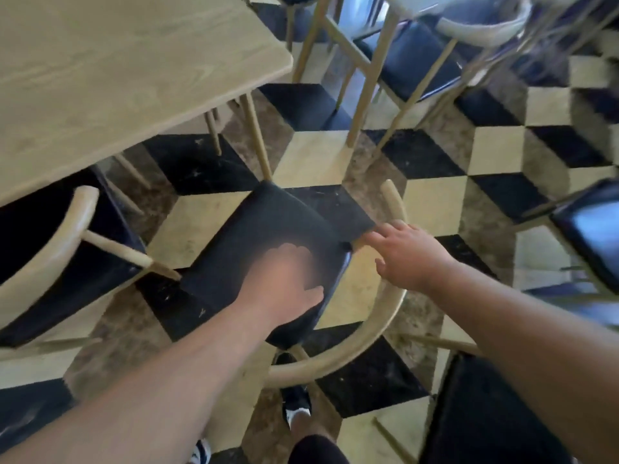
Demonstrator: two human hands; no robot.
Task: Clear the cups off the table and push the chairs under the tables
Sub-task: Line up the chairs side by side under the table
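A chair with a black seat [268, 229] and a curved light-wood backrest [382, 316] stands in the aisle, pulled out from the light-wood table [117, 78] at the upper left. My left hand [288, 279], blurred by motion, hovers over the seat's near edge with its fingers apart and holds nothing. My right hand [405, 252] reaches with spread fingers over the upper end of the backrest, close to it; I cannot tell whether it touches. No cups are in view on the table.
A second black-seat chair [57, 249] is tucked under the table at the left. More chairs stand at the top right [418, 58], right edge [589, 229] and bottom right [485, 413]. The floor is checkered black, cream and brown. My feet [296, 406] are below the chair.
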